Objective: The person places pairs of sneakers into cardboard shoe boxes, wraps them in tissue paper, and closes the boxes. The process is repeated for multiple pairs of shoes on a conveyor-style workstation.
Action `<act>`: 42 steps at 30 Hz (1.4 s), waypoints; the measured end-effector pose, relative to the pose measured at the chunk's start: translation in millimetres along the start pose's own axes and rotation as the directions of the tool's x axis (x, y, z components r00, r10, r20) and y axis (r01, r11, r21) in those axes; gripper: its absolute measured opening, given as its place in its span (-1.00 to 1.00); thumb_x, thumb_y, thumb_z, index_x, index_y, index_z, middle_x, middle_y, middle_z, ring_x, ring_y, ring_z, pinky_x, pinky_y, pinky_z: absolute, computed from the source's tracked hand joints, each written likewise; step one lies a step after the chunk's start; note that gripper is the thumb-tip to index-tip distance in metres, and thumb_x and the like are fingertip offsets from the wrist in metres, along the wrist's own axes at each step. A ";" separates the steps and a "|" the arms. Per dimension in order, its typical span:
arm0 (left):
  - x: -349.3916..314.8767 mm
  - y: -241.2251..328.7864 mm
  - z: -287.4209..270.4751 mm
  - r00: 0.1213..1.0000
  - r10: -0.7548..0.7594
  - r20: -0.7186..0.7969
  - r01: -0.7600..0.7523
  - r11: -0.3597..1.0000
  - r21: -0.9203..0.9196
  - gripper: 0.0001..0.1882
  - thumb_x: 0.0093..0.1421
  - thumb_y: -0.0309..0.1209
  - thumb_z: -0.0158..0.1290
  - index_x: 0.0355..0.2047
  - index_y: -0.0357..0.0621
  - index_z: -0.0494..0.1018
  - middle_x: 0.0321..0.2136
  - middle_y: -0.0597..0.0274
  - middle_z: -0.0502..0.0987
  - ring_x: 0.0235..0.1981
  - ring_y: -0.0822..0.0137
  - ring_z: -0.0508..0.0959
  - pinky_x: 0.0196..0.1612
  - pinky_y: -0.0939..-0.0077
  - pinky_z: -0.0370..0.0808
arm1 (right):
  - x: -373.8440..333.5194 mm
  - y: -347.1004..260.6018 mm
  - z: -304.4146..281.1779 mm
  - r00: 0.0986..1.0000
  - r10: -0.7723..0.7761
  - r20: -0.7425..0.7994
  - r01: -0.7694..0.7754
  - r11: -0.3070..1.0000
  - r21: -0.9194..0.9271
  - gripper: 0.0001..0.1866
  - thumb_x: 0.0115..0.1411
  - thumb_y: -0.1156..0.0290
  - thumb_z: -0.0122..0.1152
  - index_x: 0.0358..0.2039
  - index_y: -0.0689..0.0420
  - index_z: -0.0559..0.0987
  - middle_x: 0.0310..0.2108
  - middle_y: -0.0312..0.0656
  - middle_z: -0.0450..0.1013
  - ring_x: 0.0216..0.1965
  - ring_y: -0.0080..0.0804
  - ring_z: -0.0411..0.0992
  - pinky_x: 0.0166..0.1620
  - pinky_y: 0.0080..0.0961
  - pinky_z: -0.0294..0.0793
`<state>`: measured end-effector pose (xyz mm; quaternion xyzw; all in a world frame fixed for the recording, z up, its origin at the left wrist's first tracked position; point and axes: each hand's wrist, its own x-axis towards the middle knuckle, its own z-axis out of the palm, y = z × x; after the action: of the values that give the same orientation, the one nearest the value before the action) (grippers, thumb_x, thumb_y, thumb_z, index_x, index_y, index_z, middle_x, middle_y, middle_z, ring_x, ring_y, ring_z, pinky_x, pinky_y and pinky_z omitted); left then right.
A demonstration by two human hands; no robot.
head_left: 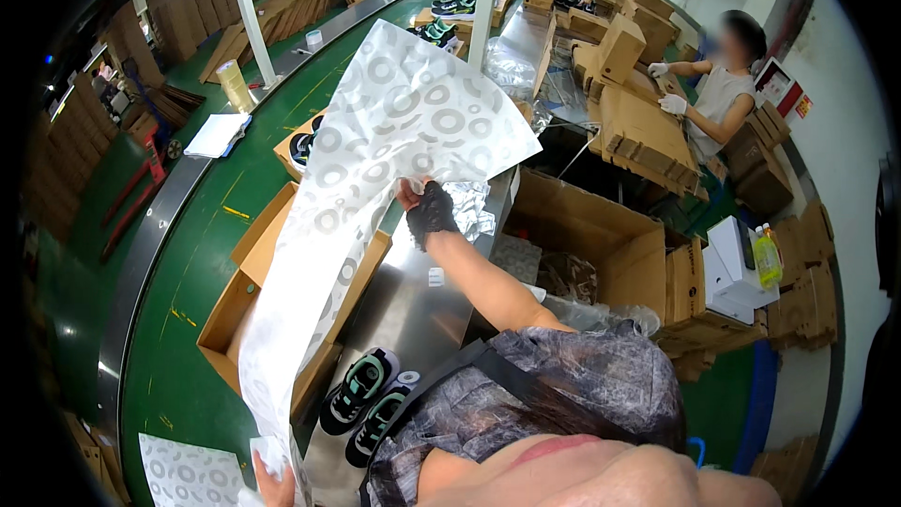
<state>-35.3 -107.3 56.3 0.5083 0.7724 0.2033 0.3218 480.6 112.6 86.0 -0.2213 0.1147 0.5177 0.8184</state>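
Note:
A large white sheet of wrapping paper with grey rings is stretched diagonally over an open brown shoebox. My right hand, in a black fingerless glove, pinches the sheet's right edge near its wide upper part. At the lower edge of the view my left hand is closed on the sheet's narrow near end, partly cut off by the frame. A pair of black sneakers with mint-green lining stands on the metal worktop, right of the shoebox. Crumpled paper lies beside my right hand.
A large open carton stands to the right, with a white box and a yellow-green bottle beyond it. A green conveyor curves past on the left. At back right a co-worker in white gloves handles flat cardboard.

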 end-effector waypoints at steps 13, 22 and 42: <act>143.1 -60.9 60.3 0.983 -0.036 -0.179 -0.022 0.949 -0.316 -0.27 0.14 0.04 -0.20 0.12 -0.29 0.00 0.12 -0.19 0.00 0.10 -0.01 0.12 0.09 0.26 0.11 | 32.1 26.3 11.0 0.975 0.204 -0.093 -0.209 0.977 -0.051 -0.75 0.10 0.42 -0.07 -0.21 0.15 0.21 -0.44 0.02 0.35 -0.47 -0.19 0.38 -0.40 -0.28 0.40; 11.1 59.3 30.8 0.957 0.089 0.275 0.225 0.366 -0.903 -0.40 0.12 -0.12 -0.05 -0.03 -0.42 0.21 -0.13 0.08 0.35 -0.13 0.24 0.36 -0.10 0.42 0.29 | 32.7 18.0 -3.2 0.972 0.209 -0.104 -0.223 0.963 -0.149 -0.79 -0.05 0.52 0.00 -0.38 0.16 0.23 -0.51 -0.04 0.27 -0.47 -0.23 0.35 -0.51 -0.36 0.37; 79.1 -89.0 29.5 0.917 -0.378 0.127 0.363 0.659 -0.658 -0.39 -0.01 -0.15 0.10 -0.04 -0.29 0.26 -0.08 0.09 0.35 -0.13 0.21 0.36 -0.14 0.33 0.35 | -117.3 34.4 -114.5 0.236 0.688 0.686 0.906 0.099 -0.411 -0.54 0.00 0.16 0.12 -0.17 0.20 0.34 -0.34 -0.07 0.35 -0.28 -0.27 0.34 -0.14 -0.40 0.32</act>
<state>-94.6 -70.9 -44.7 0.1884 0.7372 0.4024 0.5091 403.0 -23.3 26.3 -0.3357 -0.8150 0.3274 0.3404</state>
